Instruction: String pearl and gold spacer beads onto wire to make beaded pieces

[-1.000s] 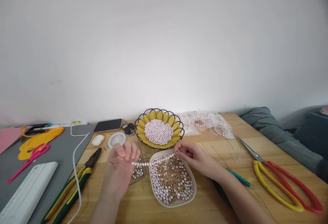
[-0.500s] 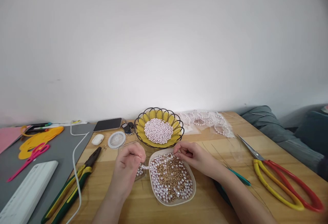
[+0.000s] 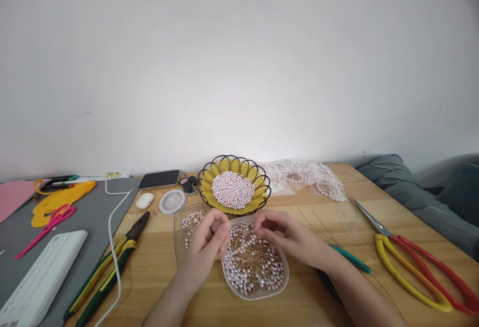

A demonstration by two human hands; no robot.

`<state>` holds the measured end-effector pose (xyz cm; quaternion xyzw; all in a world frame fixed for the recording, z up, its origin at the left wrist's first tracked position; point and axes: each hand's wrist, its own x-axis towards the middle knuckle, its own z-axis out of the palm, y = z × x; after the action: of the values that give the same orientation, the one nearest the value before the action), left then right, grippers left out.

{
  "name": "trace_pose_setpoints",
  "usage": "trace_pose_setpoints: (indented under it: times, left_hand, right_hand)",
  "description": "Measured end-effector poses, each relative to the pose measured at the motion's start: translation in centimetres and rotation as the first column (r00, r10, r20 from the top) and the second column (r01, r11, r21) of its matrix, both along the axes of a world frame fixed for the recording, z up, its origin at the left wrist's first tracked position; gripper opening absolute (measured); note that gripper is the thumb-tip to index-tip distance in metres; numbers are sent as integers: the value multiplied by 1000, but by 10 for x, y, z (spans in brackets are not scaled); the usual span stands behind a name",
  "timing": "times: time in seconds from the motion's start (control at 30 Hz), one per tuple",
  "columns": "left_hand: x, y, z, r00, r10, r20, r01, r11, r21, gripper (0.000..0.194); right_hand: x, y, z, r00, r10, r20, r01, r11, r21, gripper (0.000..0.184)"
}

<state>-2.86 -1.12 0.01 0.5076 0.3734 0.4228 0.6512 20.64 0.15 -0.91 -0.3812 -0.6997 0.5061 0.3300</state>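
Observation:
My left hand (image 3: 209, 239) is closed in a pinch at the left side of a white dish (image 3: 287, 273). The short bead string seen at its fingers half a second ago is hidden now. My right hand (image 3: 280, 232) pinches thumb and fingers together over the dish's upper right part; whatever is between its fingertips is too small to make out. Pale pearl beads (image 3: 239, 274) and small gold beads (image 3: 258, 254) fill the dish. Left of it, partly behind my left hand, a clear tray (image 3: 175, 239) holds pearl and gold beads.
A black and yellow basket (image 3: 264, 194) of pearl beads stands behind. Bagged bead strands (image 3: 325, 182) lie back right. Large scissors (image 3: 389, 237) and teal-handled pliers (image 3: 352, 258) are right; green-yellow pliers (image 3: 108, 272), a cable (image 3: 114, 247) and a thread spool (image 3: 172, 201) left.
My left hand has moved right, toward the dish and my right hand, uncovering more of the clear tray. The bead string at its fingers no longer shows. My right hand stays almost in place.

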Motion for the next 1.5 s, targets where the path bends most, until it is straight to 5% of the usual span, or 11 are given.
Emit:
trace_pose_setpoints:
  times: [0.2,0.47,0.73,1.0,1.2,1.33,1.5]
  left_hand:
    - [5,-6,-3,970,-20,-241,51,992,120,29]
    - [8,-3,-1,899,-153,-411,206,975,87,25]
    - [14,-6,-2,919,-188,-348,220,974,55,43]
    - [13,-10,2,891,-212,-402,263,962,76,41]
    - [11,-8,6,865,-231,-446,290,955,68,45]
    - [10,-7,4,866,-237,-440,299,951,76,48]
    - [8,-6,0,864,-239,-444,307,948,86,52]
  right_hand:
    - [-8,-4,5,999,27,-31,-23,991,133,16]
    - [-16,-11,6,996,8,-92,10,980,198,14]
    - [-20,-12,3,995,-13,-98,33,979,202,11]
    - [-13,-7,6,998,-15,-53,27,973,229,11]
    - [-4,-4,2,984,-123,128,93,972,215,10]
    - [24,-26,-5,863,-381,331,287,910,301,16]
    - [88,-80,-46,524,-608,596,312,788,530,42]
